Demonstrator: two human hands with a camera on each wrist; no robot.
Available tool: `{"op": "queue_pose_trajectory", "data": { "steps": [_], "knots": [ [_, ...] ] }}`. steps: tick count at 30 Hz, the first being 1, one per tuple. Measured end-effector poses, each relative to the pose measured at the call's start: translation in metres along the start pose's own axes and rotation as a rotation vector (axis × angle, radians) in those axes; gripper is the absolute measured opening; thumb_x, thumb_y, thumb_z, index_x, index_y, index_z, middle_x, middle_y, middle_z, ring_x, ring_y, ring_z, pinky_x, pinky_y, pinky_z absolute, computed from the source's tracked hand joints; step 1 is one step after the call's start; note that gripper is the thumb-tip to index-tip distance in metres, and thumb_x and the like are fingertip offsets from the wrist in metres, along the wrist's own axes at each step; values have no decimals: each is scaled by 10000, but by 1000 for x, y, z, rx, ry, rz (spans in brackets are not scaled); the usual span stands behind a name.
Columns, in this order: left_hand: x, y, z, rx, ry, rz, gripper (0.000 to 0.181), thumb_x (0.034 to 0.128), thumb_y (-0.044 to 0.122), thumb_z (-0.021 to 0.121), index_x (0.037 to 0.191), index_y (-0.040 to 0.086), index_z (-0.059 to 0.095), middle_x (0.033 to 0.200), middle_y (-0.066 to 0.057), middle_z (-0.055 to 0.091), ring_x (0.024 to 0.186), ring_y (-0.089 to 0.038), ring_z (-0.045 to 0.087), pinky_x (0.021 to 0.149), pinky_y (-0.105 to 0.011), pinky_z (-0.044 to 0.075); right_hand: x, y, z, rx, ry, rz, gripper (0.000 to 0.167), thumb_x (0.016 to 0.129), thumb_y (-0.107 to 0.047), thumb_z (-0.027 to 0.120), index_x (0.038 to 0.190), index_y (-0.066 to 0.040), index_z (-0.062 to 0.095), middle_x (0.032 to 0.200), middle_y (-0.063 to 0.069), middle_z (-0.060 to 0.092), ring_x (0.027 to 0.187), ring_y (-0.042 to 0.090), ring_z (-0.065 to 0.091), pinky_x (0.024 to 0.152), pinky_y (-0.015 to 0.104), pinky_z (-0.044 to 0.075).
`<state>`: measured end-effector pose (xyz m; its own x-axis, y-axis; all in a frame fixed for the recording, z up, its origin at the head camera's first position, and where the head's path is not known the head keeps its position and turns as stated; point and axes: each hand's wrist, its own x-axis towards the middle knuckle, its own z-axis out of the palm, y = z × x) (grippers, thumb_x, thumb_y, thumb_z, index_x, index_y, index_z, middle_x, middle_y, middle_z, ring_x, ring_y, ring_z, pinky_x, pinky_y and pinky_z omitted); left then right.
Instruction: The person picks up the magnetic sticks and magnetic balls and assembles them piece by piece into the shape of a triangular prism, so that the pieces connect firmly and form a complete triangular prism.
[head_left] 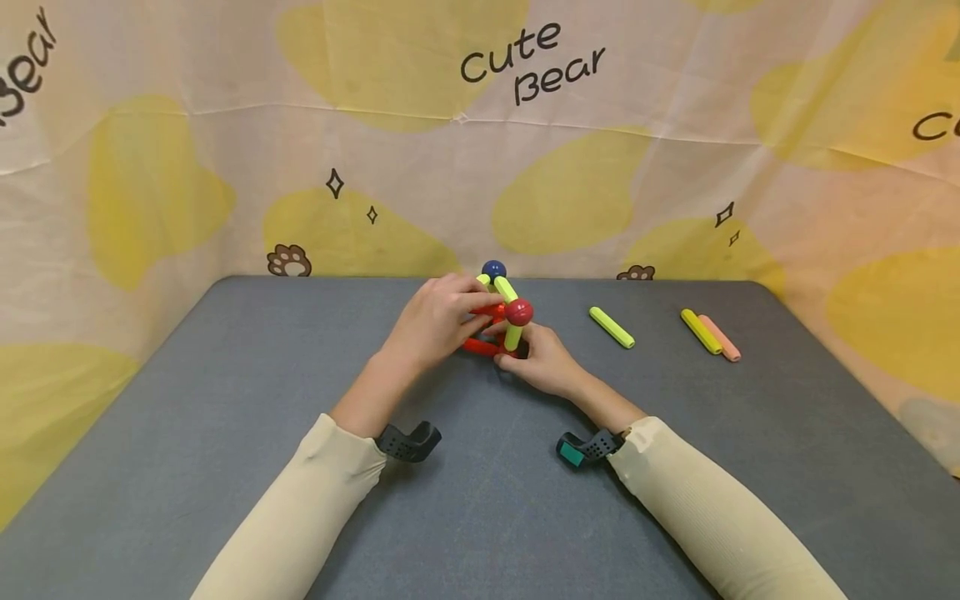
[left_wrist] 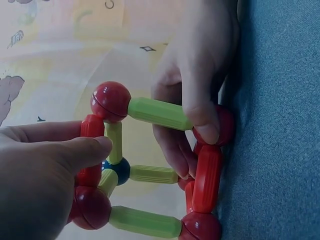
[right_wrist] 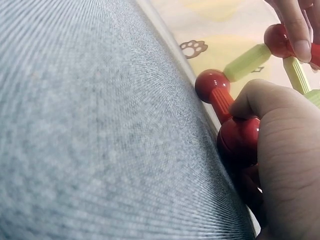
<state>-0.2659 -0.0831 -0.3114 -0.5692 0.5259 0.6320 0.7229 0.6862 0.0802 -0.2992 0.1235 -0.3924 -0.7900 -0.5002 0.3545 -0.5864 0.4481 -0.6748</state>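
A frame of magnetic rods and balls stands on the table in front of me, with red balls at several corners and a blue ball (head_left: 494, 269) at the top back. My left hand (head_left: 438, 321) pinches an upper red rod (left_wrist: 89, 175) between thumb and fingers; that rod runs between two red balls, one of them the upper ball (left_wrist: 110, 101). Low on the right side, my right hand (head_left: 551, 360) holds a bottom corner, its thumb on a red ball (left_wrist: 227, 125). Yellow-green rods (left_wrist: 160, 113) join the upper and lower balls. Fingers hide part of the base.
To the right lie a loose yellow-green rod (head_left: 611, 327), a yellow rod (head_left: 701, 332) and a pink rod (head_left: 720, 338), the last two side by side. A printed cloth (head_left: 420, 167) hangs behind the grey table (head_left: 187, 417).
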Motion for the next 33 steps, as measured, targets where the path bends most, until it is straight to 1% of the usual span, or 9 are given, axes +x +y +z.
{"op": "queue_pose_trajectory", "data": {
  "steps": [7,10,15,18,22,25,28,31,33],
  "knots": [
    [2,1,1,38,-50,-2,277,854,129,811,1130,140,783,1023,-35,752,931,-239,655,796,-387,533,0,1,0,-15,-6,-34,343,887,-106,698,1230,-84,691,1043,89,705,856,192,586,765,306,479],
    [1,1,1,36,-53,-6,279,853,135,814,1129,138,779,1036,-38,752,952,-236,659,810,-391,538,0,1,0,-13,-10,-26,342,889,-110,695,1230,-87,688,1040,89,700,854,196,584,762,313,477],
    [0,-2,0,-22,-34,-30,290,836,127,830,1119,124,770,1090,-60,729,1017,-243,647,855,-386,559,1,-1,-1,-9,-10,-13,345,887,-106,691,1231,-80,681,1014,86,680,849,201,572,756,317,460],
    [-1,-8,0,-76,-62,-120,379,843,134,819,1210,116,726,1203,-77,679,1100,-258,615,909,-398,558,1,-1,-1,-4,3,10,350,870,-94,681,1220,-82,685,976,86,664,851,203,568,758,320,451],
    [-5,-18,7,-169,-135,-324,575,855,151,798,1392,132,593,1322,-100,622,1155,-287,617,982,-460,536,1,1,-1,4,36,61,393,845,-75,665,1237,-80,676,981,101,641,870,219,566,763,329,447],
    [-10,-25,18,-279,-161,-444,639,864,157,792,1445,143,526,1302,-110,655,1114,-290,654,985,-472,536,1,2,-2,-5,82,102,433,843,-72,666,1274,-59,632,1019,119,634,860,237,566,752,333,447],
    [-17,-31,32,-368,-165,-492,560,867,159,792,1379,113,571,1211,-116,714,1073,-281,681,957,-454,549,1,2,-2,-19,150,143,440,859,-79,669,1291,-45,596,1095,126,657,883,247,599,787,336,486],
    [-25,-35,44,-401,-151,-501,403,873,155,784,1242,63,650,1112,-133,744,1001,-288,718,906,-442,577,2,2,-2,-31,214,180,412,874,-93,665,1278,-44,602,1152,130,677,954,259,645,853,373,530],
    [-30,-37,51,-422,-128,-500,344,879,161,784,1189,54,680,1090,-138,748,1006,-287,733,917,-437,584,1,1,-2,-34,239,198,395,877,-101,661,1266,-42,624,1167,136,689,1006,270,664,894,408,546]
  ]
}}
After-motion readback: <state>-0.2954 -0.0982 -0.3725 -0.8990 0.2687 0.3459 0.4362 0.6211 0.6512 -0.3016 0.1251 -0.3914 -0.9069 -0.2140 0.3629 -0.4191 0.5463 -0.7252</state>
